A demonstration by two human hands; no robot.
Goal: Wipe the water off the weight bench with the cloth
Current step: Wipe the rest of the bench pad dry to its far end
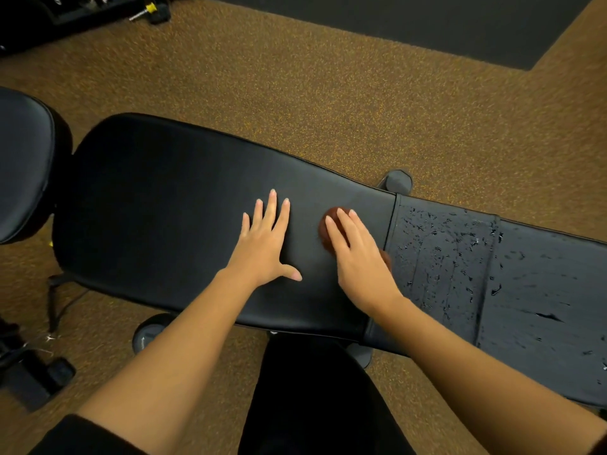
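1. Head view. Counter (pixel 164 208): the weight bench, with long black padded upholstery running from left to right. It has a wide section on the left and a narrower section on the right, with a seam between them.
2. Water (pixel 443 257): beads and streaks lie over the right-hand section of the counter, past the seam. The wide left section looks matte and dry.
3. Cloth (pixel 328 224): small, reddish-brown and bunched. It lies on the wide section of the counter just left of the seam and is mostly covered by the right hand. One lobe shows beyond the fingertips and a sliver shows at the hand's right edge.
4. Right hand (pixel 358 257): palm down on the cloth, fingers nearly straight and close together, pressing it to the pad. The thumb is hidden.
5. Left hand (pixel 262 244): flat on the bare pad just left of the cloth. The fingers are spread, the thumb is out, and it holds nothing.
6. Foot cap (pixel 397 180): grey, showing beyond the far edge of the counter. A round grey one (pixel 144 336) sits at the near edge, with a faint marking too small to read.
7. Second black pad (pixel 23 165): at the left edge of the view.
8. Floor (pixel 295 93): brown with yellow speckles. A dark mat (pixel 427 24) lies at the top right.
9. Black equipment with a yellow part (pixel 151 8): top left, and I cannot tell what kind it is.
10. The person's dark-clothed leg (pixel 312 405): at the bottom centre.
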